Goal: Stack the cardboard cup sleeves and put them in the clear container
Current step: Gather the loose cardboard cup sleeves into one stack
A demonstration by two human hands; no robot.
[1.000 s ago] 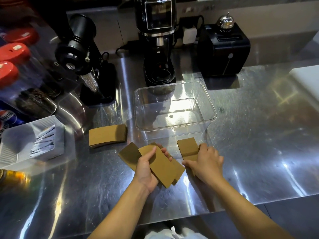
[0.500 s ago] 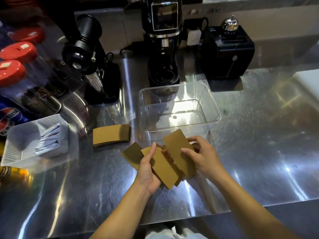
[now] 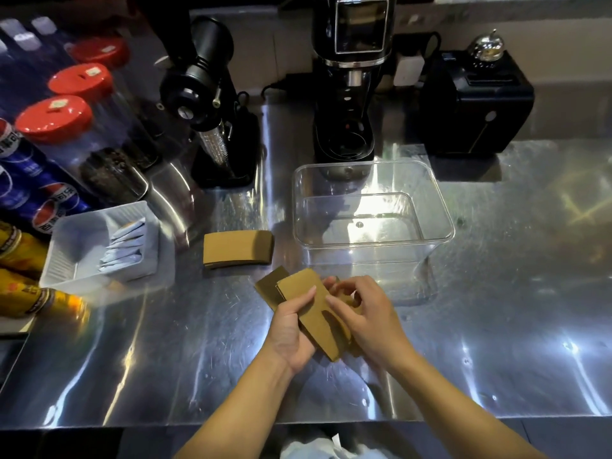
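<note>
A fanned stack of flat brown cardboard cup sleeves (image 3: 298, 293) is held low over the steel counter, just in front of the clear container (image 3: 440, 223). My left hand (image 3: 291, 332) grips the stack from below and the left, thumb on top. My right hand (image 3: 367, 316) closes on the stack's right side, fingers over the top sleeve. One more brown sleeve (image 3: 237, 248) lies flat on the counter to the left of the container. The container stands upright with nothing inside it.
A white tray (image 3: 66, 240) with paper packets sits at the left. Red-lidded jars (image 3: 54, 117) and soda cans line the far left. Two black grinders (image 3: 212, 104) and a black box (image 3: 477, 101) stand behind the container on the steel counter (image 3: 496, 326).
My right hand picked up the sleeve lying near the container's front and brought it left onto the stack in my left hand. Both hands now close together on the stack.
</note>
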